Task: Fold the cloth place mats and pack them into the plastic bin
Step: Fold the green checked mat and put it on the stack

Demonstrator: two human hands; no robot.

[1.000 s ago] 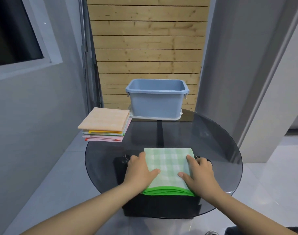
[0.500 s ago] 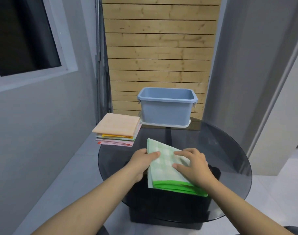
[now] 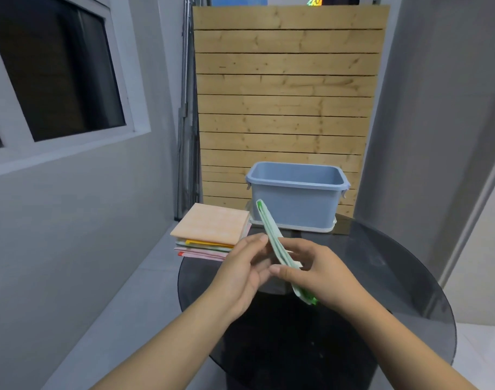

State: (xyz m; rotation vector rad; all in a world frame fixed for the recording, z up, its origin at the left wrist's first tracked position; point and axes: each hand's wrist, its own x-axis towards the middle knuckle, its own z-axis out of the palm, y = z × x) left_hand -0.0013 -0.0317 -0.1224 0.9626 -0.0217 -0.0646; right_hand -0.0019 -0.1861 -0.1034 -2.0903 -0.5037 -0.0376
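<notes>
A folded green checked place mat [image 3: 269, 228] stands on edge in the air above the round glass table [image 3: 395, 277], its far end pointing at the bin. My right hand [image 3: 319, 273] grips its lower half. My left hand [image 3: 240, 273] lies flat against its left side, fingers spread. The blue plastic bin [image 3: 296, 202] stands at the table's far edge, and no mats show inside from here. A stack of folded mats [image 3: 212, 230], peach one on top, sits left of the bin.
A wooden slat panel [image 3: 285, 94] rises behind the bin. A grey wall with a window [image 3: 52, 77] runs along the left. Under the glass top is a black base [image 3: 296, 347]. The bin sits on its white lid [image 3: 322, 228].
The green mat has come up off the glass and turned from flat to edge-on between both hands. The camera has tilted upward and shifted, so the bin and stack sit lower in view.
</notes>
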